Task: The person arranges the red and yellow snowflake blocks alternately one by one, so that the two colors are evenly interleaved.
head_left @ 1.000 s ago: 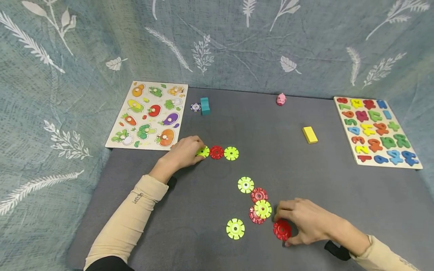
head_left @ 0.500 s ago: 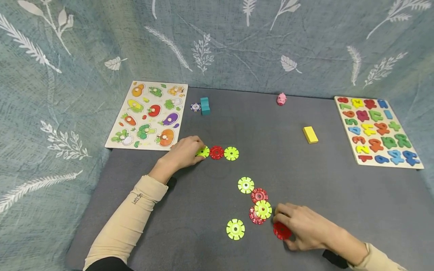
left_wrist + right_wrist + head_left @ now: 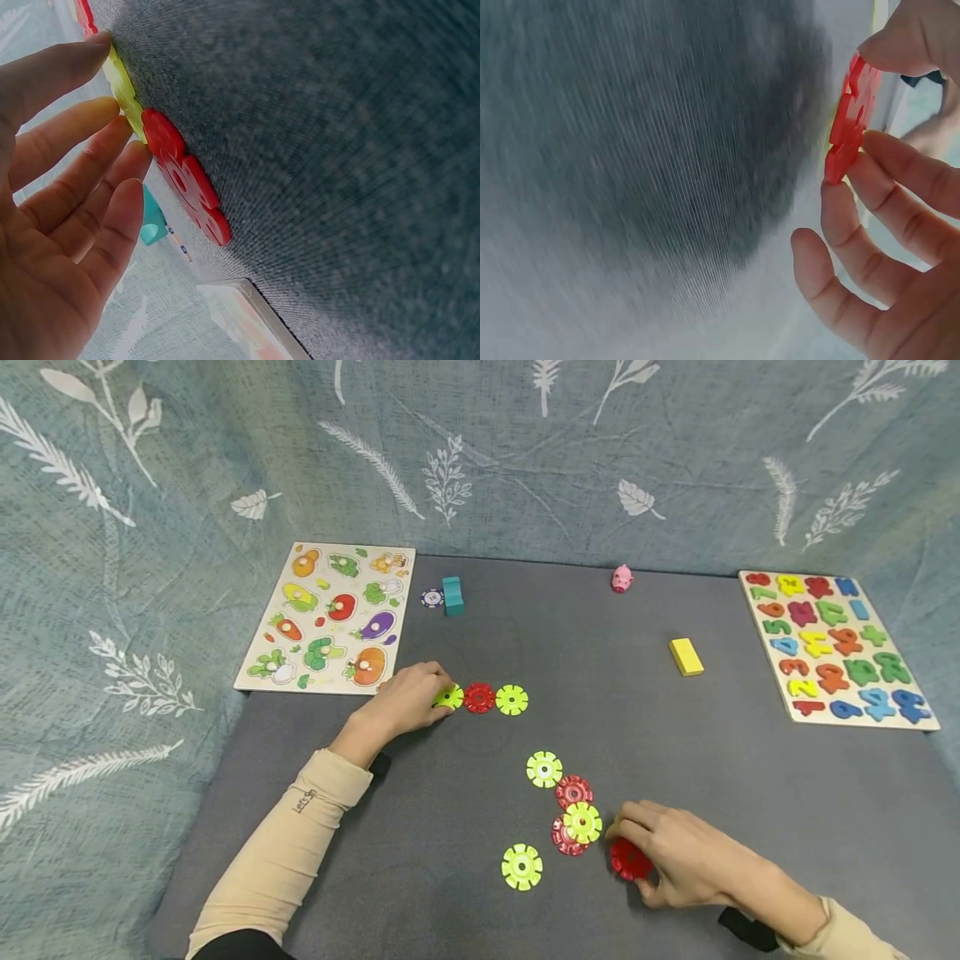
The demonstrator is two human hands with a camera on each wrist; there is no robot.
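Observation:
My left hand (image 3: 408,697) pinches a yellow-green notched plastic disc (image 3: 450,697) between thumb and fingertips, in a row on the grey table. To its right in the head view lie a red notched disc (image 3: 479,697) and another yellow-green disc (image 3: 512,700). Beside the pinched disc in the left wrist view is a further red disc (image 3: 184,180), hidden behind the hand in the head view. At the front right, my right hand (image 3: 678,852) pinches a red notched disc (image 3: 851,124), thumb on one edge and fingertips on the opposite one.
Several loose discs, like a yellow-green one (image 3: 521,867), lie left of my right hand; some overlap. A vegetable puzzle board (image 3: 408,577) stands back left, a number puzzle board (image 3: 930,724) right. Behind are a teal block (image 3: 453,597), poker chip (image 3: 432,598), pink pig (image 3: 622,578) and yellow block (image 3: 686,657).
My right hand has shifted slightly, and its red disc is a little farther right and back. My left hand and the row of discs stay in place.

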